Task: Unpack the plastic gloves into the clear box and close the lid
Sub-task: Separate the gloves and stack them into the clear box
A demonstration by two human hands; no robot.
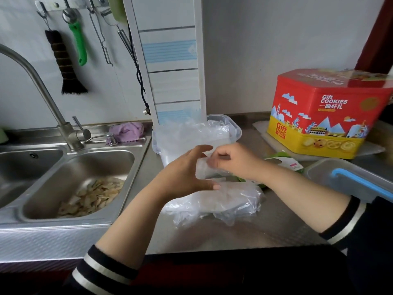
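Both hands meet above the steel counter (265,228). The left hand (187,173) cups and the right hand (231,160) pinches a folded wad of plastic gloves (203,170). Behind them the clear box (235,129) stands open, holding crumpled gloves. More gloves (223,203) lie heaped below, lengthwise left to right.

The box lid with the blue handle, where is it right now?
In the head view the lid lies on the counter at the far right, beside the right forearm and in front of the red cookie tin.
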